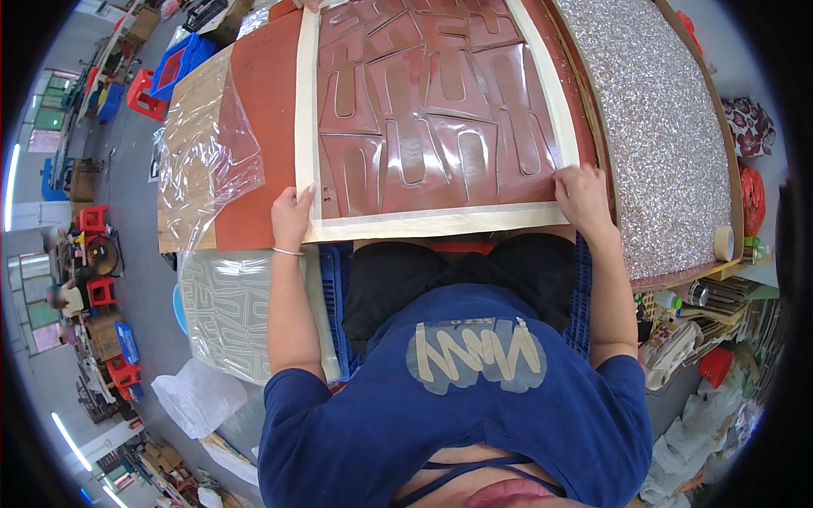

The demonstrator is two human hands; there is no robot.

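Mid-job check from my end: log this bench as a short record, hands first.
Left hand: touching the lower-left border of the cream-bordered patterned sheet
Right hand: fingers curled at its lower-right corner
Under sheet: reddish-brown board
Left side: clear plastic film
Right side: silver glitter sheet, tape roll at its near-right corner

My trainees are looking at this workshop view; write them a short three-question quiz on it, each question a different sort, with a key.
1. True or false: the left hand is near the lower left corner of the cream-bordered sheet.

2. Multiple choice: what lies to the right of that sheet?
a) a green cloth
b) a glittery silver sheet
c) a black keyboard

3. Fill in: the right hand is near the bordered sheet's lower ____ corner.

Key: 1 true; 2 b; 3 right.
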